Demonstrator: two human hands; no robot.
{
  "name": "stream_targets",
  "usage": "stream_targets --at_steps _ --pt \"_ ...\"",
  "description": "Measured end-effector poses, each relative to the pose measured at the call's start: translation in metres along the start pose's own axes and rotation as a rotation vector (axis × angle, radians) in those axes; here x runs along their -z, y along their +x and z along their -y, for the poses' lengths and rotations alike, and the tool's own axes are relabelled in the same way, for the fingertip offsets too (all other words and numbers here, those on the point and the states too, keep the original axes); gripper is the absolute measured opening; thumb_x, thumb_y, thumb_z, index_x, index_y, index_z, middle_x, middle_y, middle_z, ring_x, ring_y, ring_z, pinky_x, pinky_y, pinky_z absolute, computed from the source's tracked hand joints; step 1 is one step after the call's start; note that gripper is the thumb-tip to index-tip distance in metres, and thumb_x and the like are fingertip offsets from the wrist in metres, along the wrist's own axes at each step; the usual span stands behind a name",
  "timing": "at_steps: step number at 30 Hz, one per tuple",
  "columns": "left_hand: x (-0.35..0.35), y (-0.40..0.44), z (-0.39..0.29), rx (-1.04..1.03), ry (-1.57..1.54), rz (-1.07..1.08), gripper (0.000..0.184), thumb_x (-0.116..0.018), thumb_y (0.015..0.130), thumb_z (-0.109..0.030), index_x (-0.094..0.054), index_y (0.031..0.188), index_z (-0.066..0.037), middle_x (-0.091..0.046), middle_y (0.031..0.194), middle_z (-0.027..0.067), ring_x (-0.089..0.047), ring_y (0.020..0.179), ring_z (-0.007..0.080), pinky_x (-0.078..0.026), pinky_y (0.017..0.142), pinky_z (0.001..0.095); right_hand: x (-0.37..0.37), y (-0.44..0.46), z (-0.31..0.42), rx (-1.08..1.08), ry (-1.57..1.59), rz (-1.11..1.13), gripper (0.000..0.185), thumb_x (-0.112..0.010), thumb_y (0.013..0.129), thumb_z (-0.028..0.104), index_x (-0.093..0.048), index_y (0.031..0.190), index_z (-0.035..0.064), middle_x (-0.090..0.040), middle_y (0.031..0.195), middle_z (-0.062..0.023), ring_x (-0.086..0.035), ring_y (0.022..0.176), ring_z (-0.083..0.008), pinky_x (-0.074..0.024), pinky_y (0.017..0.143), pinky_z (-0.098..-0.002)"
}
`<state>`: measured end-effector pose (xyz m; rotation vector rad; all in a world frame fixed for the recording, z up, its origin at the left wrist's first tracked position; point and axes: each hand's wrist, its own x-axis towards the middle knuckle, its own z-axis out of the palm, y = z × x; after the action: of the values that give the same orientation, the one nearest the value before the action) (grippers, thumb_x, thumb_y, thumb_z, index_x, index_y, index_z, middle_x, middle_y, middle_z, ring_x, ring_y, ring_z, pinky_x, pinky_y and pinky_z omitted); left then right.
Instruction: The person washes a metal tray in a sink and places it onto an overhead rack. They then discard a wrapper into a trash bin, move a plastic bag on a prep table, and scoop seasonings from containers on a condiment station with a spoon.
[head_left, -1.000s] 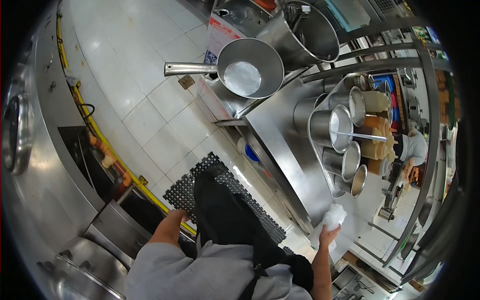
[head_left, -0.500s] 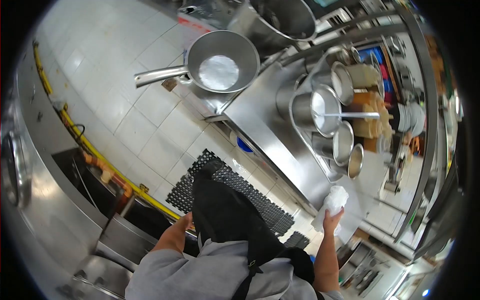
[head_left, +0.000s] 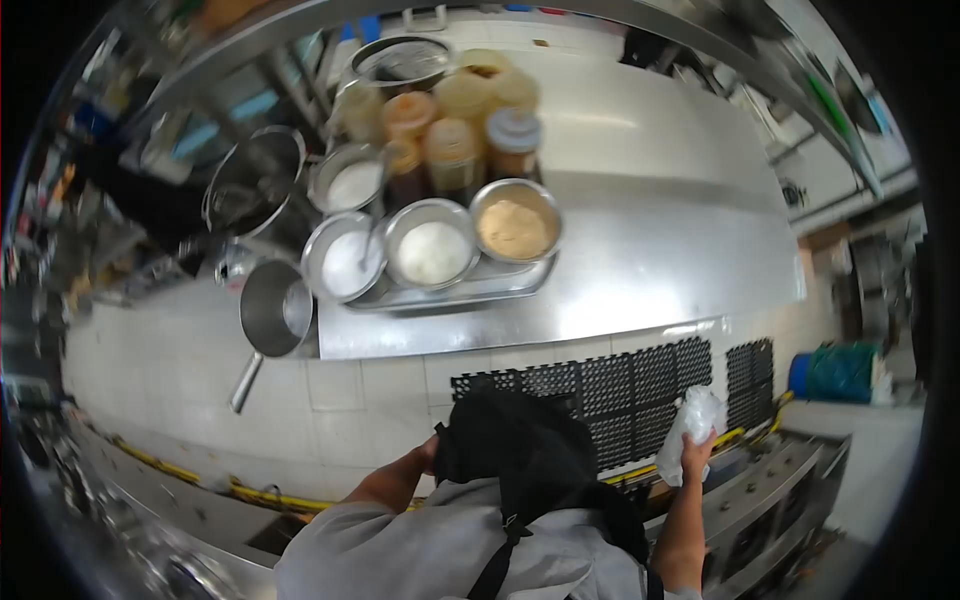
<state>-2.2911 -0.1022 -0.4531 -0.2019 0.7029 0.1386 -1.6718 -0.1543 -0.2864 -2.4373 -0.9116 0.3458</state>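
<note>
My right hand is closed round a crumpled, translucent white plastic bag, held out to the right over the black floor mat. What the bag contains, if anything, cannot be made out. At the left side of the black apron is my left hand, its fingers mostly hidden by the cloth. Ahead stands a steel table, beyond the reach of both hands as they are now.
A metal tray carries steel pots of white and tan powder and several squeeze bottles. A long-handled saucepan stands left of the table. Perforated mats cover part of the tiled floor. A yellow pipe runs along the near counter.
My view has turned to the right, so the table now lies straight ahead and the saucepan farther left. The bag stays in my right hand; my left hand remains by the apron.
</note>
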Motion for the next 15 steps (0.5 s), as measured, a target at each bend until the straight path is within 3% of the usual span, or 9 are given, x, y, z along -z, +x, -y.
stream_targets --at_steps 7,9,15 --pt "-0.093 0.044 -0.069 0.193 0.395 -0.171 0.108 -0.021 0.072 -0.09 -0.037 0.144 -0.011 -0.037 0.148 0.0136 -0.035 0.135 0.03 -0.028 0.108 0.0531 -0.008 -0.068 -0.135 -0.467 0.179 0.09 0.076 -0.071 0.069 0.009 -0.035 0.136 0.0006 -0.049 0.13 -0.0214 -0.049 0.12 -0.033 -0.0353 0.103 -0.0376" --pt "-0.118 0.073 -0.078 0.277 0.574 -0.25 0.114 -0.019 0.067 -0.094 -0.036 0.144 -0.011 -0.037 0.147 0.0137 -0.034 0.136 0.0297 -0.027 0.109 0.0526 -0.007 -0.073 -0.154 -0.495 0.144 0.128 0.077 -0.071 0.069 0.009 -0.036 0.136 0.0011 -0.049 0.129 -0.0215 -0.049 0.119 -0.0327 -0.0358 0.103 -0.0372" --pt "-0.222 0.142 -0.087 0.261 0.664 -0.333 0.112 -0.029 0.067 -0.093 -0.039 0.142 -0.012 -0.042 0.144 0.0156 -0.038 0.133 0.0334 -0.027 0.106 0.0562 -0.004 -0.036 -0.196 -0.521 0.214 0.262 0.079 -0.071 0.066 0.006 -0.035 0.135 -0.001 -0.051 0.127 -0.0202 -0.051 0.117 -0.0314 -0.0363 0.102 -0.0353"
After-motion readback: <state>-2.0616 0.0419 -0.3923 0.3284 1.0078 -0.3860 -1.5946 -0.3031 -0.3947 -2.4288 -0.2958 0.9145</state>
